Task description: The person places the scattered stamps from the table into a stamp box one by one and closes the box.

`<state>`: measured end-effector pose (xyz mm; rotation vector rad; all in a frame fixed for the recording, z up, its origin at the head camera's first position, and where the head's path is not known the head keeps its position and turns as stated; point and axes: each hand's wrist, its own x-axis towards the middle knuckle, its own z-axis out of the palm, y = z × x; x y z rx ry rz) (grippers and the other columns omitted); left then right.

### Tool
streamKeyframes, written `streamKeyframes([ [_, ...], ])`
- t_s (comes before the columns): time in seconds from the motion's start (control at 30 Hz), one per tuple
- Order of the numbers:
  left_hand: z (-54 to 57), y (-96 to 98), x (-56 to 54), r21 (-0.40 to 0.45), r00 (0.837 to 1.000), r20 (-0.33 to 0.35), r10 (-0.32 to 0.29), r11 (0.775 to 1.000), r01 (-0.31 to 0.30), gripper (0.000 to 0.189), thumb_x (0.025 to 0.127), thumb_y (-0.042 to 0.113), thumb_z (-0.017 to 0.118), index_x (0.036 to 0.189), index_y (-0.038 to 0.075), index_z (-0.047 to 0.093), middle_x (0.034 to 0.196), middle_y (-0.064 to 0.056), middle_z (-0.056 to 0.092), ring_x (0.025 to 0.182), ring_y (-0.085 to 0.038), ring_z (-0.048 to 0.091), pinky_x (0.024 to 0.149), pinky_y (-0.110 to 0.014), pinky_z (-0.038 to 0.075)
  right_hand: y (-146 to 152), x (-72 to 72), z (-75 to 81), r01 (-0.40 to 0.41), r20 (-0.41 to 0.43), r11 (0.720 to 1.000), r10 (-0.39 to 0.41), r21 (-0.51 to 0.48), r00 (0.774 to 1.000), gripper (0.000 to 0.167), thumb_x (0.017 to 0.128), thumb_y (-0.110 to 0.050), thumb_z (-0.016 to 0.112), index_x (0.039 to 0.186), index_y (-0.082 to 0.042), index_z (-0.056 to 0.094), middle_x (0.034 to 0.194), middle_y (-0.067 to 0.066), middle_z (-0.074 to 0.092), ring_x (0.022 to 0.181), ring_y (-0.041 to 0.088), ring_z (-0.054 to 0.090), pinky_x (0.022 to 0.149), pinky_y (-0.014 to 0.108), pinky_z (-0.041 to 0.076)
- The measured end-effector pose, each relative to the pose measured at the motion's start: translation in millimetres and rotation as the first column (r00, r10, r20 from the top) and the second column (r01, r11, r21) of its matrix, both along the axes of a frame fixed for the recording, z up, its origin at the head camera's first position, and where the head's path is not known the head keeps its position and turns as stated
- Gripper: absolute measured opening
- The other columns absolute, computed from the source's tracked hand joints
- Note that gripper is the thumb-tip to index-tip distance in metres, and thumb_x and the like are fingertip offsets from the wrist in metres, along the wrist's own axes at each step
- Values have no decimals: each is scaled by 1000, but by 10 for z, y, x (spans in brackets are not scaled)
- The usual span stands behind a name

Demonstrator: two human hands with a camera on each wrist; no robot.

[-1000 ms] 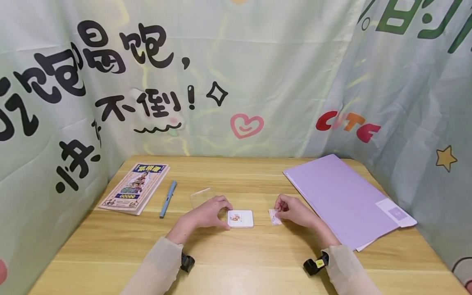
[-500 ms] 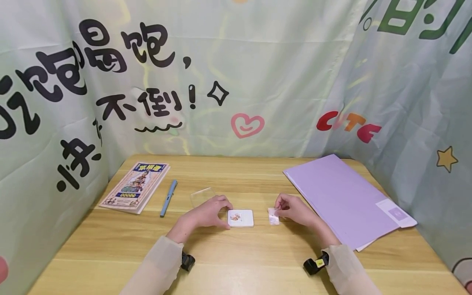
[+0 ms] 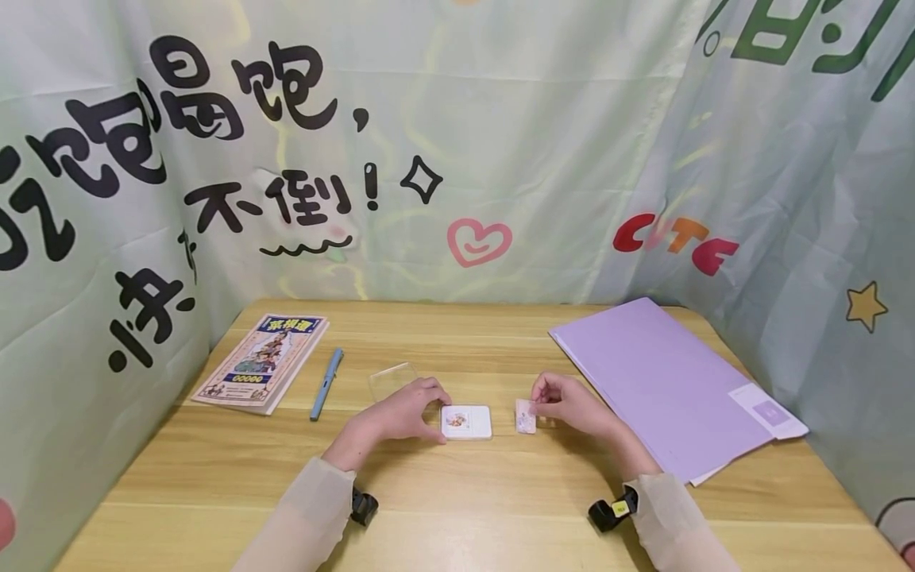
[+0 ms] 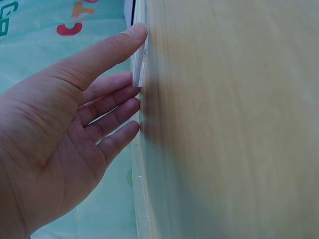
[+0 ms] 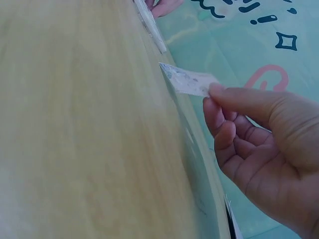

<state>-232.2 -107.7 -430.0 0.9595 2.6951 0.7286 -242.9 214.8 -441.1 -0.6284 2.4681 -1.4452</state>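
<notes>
A small white card stack point(image 3: 475, 424) with a little picture on its left half lies in a shallow clear case point(image 4: 139, 69) on the table. My left hand point(image 3: 403, 411) holds the case's left end between thumb and fingers. To the right, my right hand point(image 3: 572, 409) pinches a small pinkish printed slip point(image 3: 525, 417) by its edge. In the right wrist view the slip point(image 5: 188, 80) is tilted above the table, between thumb and curled fingers. A gap separates it from the stack. A clear lid point(image 3: 391, 383) lies behind my left hand, partly hidden.
On the left lie a pink illustrated booklet point(image 3: 264, 361) and a blue pen point(image 3: 326, 385). A large purple folder point(image 3: 658, 381) covers the right side, close behind my right hand. A printed cloth point(image 3: 557, 159) hangs at the table's back and sides.
My right hand has lifted the slip slightly and shifted it a little left, towards the stack; the slip now stands more upright. My left hand and the case have stayed in place.
</notes>
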Motion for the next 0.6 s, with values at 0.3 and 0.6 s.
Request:
streamKeyframes([
  [0.3, 10, 2, 6, 3, 1000, 4, 6, 1000, -6, 53, 76, 29, 84, 119, 5, 64, 118, -4, 59, 112, -20, 53, 101, -42, 46, -78, 26, 31, -28, 25, 999, 29, -44, 999, 19, 88, -6, 69, 96, 5, 55, 87, 9, 60, 74, 5, 55, 60, 20, 47],
  [0.6, 11, 2, 3, 7, 1000, 12, 5, 1000, -5, 53, 76, 29, 84, 120, 5, 63, 119, -4, 59, 113, -21, 53, 101, -42, 46, -188, 14, 10, -52, 28, 997, 54, -65, 998, 18, 88, -4, 69, 95, 6, 55, 86, 10, 60, 72, 6, 54, 60, 20, 46],
])
